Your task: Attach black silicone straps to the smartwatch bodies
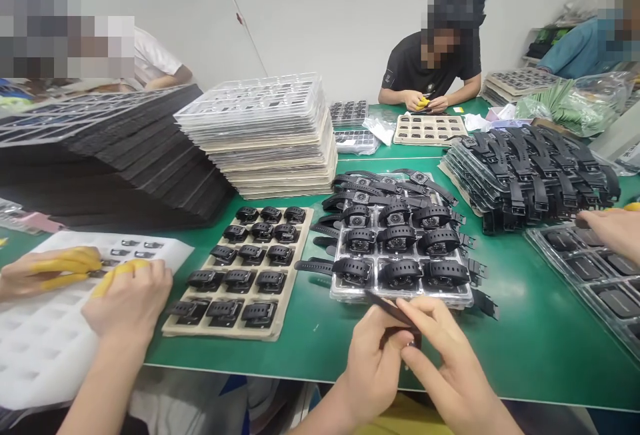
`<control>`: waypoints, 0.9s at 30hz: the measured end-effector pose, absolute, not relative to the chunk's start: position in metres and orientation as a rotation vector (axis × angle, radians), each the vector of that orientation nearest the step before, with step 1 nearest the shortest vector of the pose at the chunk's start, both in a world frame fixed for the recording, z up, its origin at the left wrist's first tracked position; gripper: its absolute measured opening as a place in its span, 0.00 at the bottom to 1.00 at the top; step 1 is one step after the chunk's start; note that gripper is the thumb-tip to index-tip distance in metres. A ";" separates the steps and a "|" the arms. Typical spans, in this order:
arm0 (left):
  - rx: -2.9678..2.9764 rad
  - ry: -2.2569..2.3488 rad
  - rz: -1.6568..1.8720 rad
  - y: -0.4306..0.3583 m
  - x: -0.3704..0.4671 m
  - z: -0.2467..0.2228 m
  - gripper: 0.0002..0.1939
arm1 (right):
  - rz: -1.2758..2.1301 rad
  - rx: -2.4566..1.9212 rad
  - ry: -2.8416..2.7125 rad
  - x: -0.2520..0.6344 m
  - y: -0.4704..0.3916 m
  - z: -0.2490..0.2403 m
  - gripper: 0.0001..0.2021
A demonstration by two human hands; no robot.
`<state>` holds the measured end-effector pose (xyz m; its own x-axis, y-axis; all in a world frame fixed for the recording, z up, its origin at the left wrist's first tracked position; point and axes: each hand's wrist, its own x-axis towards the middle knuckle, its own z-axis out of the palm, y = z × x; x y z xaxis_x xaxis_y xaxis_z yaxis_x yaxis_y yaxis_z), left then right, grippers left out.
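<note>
Near the table's front edge, my left hand (370,355) and my right hand (447,355) meet, both closed on one black smartwatch (393,310). Its strap slants up to the left out of my fingers. The watch body is mostly hidden by my fingertips. Just beyond my hands stands a clear plastic tray (345,294) with rows of black smartwatches, their straps looped or hanging over the sides. To its left, a beige tray (235,330) holds more black watches with curled straps.
At left, a co-worker's yellow-tipped fingers (123,295) work over a white foam tray (50,355). Tall stacks of black trays (130,162) and pale trays (275,155) stand behind. Strapped watches (530,162) pile up right, near another person's hand (613,232). A person in black (430,68) sits opposite.
</note>
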<state>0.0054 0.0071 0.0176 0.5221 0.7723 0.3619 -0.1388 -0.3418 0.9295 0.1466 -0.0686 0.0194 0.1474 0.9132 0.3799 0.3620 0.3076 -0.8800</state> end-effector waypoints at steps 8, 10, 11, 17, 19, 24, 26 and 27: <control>1.024 0.577 1.153 0.007 0.012 0.002 0.20 | 0.601 -1.354 -1.295 0.133 -0.069 0.017 0.32; 0.992 0.540 1.144 0.008 0.012 0.004 0.19 | 0.664 -1.374 -1.300 0.132 -0.069 0.018 0.32; 1.003 0.514 1.096 0.008 0.011 0.006 0.18 | 0.725 -1.390 -1.295 0.133 -0.069 0.020 0.31; 1.355 0.355 0.790 0.009 -0.005 0.015 0.27 | 0.909 -1.301 -1.250 0.141 -0.066 0.025 0.14; 1.426 0.348 0.792 0.011 -0.011 0.016 0.26 | 0.797 -1.245 -1.311 0.144 -0.065 0.022 0.07; 1.572 0.488 0.608 0.017 -0.016 0.024 0.25 | 0.698 -1.120 -1.117 0.145 -0.068 0.007 0.08; 1.583 0.590 0.612 0.019 -0.013 0.028 0.19 | 0.735 -1.097 -1.041 0.145 -0.070 0.002 0.10; 1.570 0.635 0.628 0.019 -0.011 0.030 0.15 | 0.766 -1.088 -1.024 0.145 -0.071 0.000 0.10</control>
<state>-0.0108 0.0193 0.0301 0.6988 0.7147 0.0312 0.0387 -0.0813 0.9959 0.1448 -0.0709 -0.0002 0.3571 0.8915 0.2787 -0.0155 0.3040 -0.9525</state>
